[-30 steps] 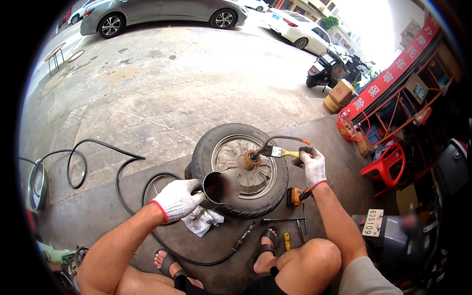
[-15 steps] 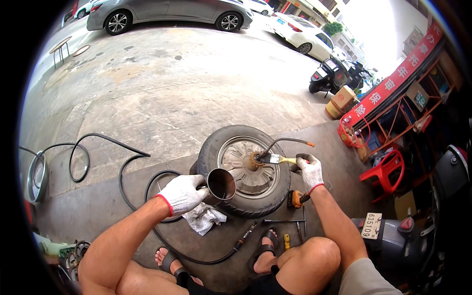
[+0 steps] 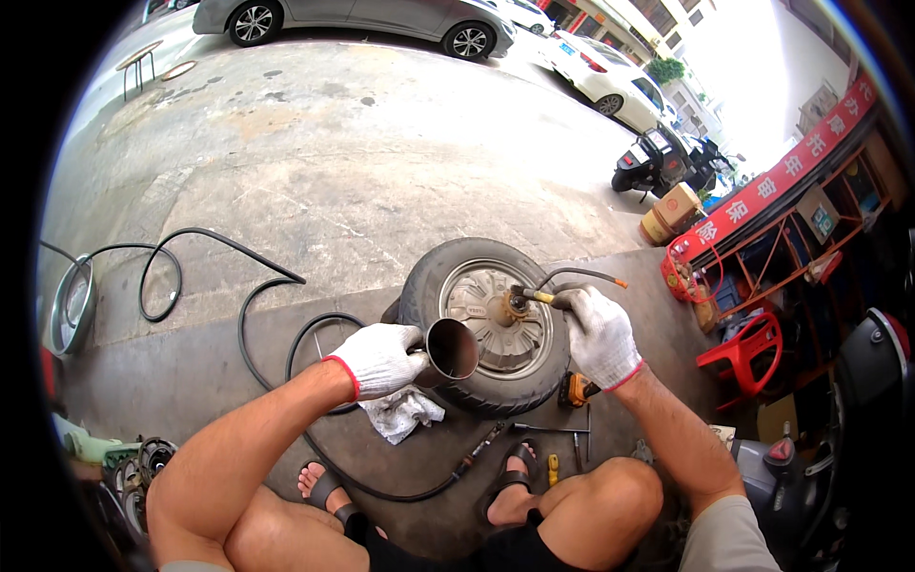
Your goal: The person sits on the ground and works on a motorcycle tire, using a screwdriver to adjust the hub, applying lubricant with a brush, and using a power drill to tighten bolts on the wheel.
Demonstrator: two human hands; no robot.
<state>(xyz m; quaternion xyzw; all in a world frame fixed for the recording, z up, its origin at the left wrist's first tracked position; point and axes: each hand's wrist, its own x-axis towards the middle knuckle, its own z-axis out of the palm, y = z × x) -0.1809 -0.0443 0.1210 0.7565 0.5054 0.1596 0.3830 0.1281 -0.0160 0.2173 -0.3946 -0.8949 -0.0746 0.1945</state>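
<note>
My left hand [image 3: 381,360], in a white knit glove with a red cuff, is closed on the handle of a metal mug [image 3: 452,349]. The mug's mouth tilts up toward me over the near left edge of the tyre; its contents cannot be made out. My right hand [image 3: 604,336], gloved alike, grips the yellow handle of a paintbrush [image 3: 539,296]. The brush's dark tip is at the centre of the metal hub [image 3: 475,303], by the brownish collar around the axle. A black cable [image 3: 583,273] with an orange end sticks out there. The wheel's tyre [image 3: 425,276] rests on the ground before me.
A white rag [image 3: 400,414] lies below the mug. Near my feet are a black air hose [image 3: 381,494], a T-shaped wrench [image 3: 553,429], a yellow-handled screwdriver [image 3: 553,469] and a yellow-black power tool [image 3: 576,389]. A red plastic stool [image 3: 743,353] and scooter [image 3: 777,462] stand right; a metal basin [image 3: 72,305] left.
My right hand has moved closer to the hub and turned, bringing the brush to a steeper angle at the axle. The mug stays over the tyre. The whole view has shifted slightly.
</note>
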